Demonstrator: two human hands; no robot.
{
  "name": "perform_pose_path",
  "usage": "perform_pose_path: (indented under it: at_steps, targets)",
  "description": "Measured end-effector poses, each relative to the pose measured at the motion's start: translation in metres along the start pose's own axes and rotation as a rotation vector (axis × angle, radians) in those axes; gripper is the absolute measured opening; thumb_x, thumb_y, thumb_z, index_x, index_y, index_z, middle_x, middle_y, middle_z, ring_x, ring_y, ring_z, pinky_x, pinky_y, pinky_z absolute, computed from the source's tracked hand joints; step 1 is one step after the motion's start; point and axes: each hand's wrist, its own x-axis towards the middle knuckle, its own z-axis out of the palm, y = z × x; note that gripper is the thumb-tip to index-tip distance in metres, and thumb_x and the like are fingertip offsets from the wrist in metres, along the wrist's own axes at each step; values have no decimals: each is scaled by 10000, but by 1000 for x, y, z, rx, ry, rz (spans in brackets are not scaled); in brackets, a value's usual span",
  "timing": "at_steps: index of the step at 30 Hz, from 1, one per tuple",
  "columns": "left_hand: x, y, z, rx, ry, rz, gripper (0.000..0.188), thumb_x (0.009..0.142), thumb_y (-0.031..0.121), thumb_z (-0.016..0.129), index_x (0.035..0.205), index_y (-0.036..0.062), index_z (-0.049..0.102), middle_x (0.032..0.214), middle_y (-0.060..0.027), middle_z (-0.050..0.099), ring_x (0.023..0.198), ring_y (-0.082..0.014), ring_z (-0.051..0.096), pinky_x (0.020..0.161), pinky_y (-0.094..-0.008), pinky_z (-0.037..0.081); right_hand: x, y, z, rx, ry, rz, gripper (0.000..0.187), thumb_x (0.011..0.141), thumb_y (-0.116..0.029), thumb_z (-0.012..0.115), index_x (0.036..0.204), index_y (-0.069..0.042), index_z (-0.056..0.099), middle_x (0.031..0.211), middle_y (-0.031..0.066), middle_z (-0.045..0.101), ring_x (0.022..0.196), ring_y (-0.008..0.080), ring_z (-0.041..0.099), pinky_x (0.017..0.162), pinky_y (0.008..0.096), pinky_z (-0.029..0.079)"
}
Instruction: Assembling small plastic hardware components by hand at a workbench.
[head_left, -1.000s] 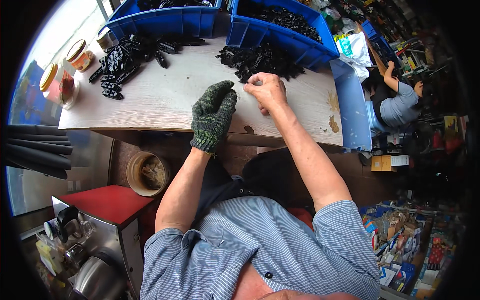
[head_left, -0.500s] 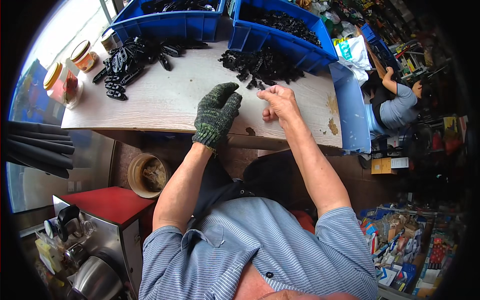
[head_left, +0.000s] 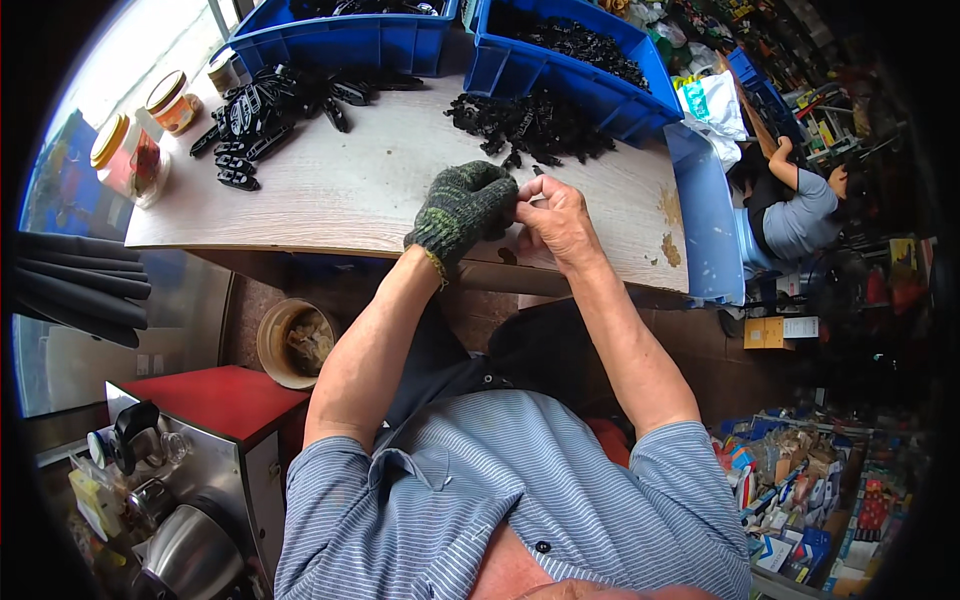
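Note:
My left hand (head_left: 462, 208), in a dark green knitted glove, is closed over the near middle of the table (head_left: 320, 200). Its fingertips meet those of my bare right hand (head_left: 556, 220), which is pinched. Whatever lies between them is hidden or too small to name. Just beyond my hands spreads a heap of small black plastic parts (head_left: 540, 125), with a few loose bits at its near edge. Farther left lies a pile of longer black pieces with pale markings (head_left: 245, 115), some set in a short column.
Two blue bins, a left one (head_left: 340, 45) and a right one (head_left: 570, 75), hold more black parts at the back. Lidded jars (head_left: 130, 165) stand at the left. A pale blue tub (head_left: 705, 220) adjoins the table's right end. A person (head_left: 795, 215) works beyond it.
My gloved left hand has moved right and come together with my right hand at the fingertips. My right hand stays nearly in place. The view has shifted slightly.

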Motion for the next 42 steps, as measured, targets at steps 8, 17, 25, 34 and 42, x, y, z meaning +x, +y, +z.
perform_pose_path:
  at_steps: [8,17,25,34,42]
  targets:
    - [-21,-9,3,-367,150,51,284,914,108,661,1163,-25,633,926,-111,698,756,-171,673,676,-282,558,-6,6,4,78,-30,-87,249,843,-102,776,1022,-16,625,572,-12,571,438,63,489,435,229,430]
    - [-24,-7,0,-362,128,44,310,918,98,658,1198,-26,613,923,-99,692,748,-164,665,683,-280,556,-8,7,12,96,-3,-82,183,867,-132,766,1000,-55,666,620,-11,614,441,59,496,424,216,423]
    - [-21,-16,-28,325,332,433,295,921,88,670,1207,19,646,1007,-82,713,843,-140,670,758,-288,552,-11,12,3,173,22,-141,129,878,-115,736,957,-49,658,508,3,499,445,128,534,476,304,507]
    - [10,27,-144,1529,817,398,308,894,270,616,1173,149,662,1053,-143,677,1021,-345,616,870,-466,495,-9,12,6,197,45,-144,164,869,-147,740,937,-38,639,505,8,499,473,142,589,452,300,514]
    - [-21,17,-131,1492,623,520,216,896,260,618,1043,107,657,920,-140,680,891,-353,628,787,-474,502,-8,15,4,235,71,-145,177,864,-153,743,940,-36,634,503,6,497,485,143,603,479,307,545]
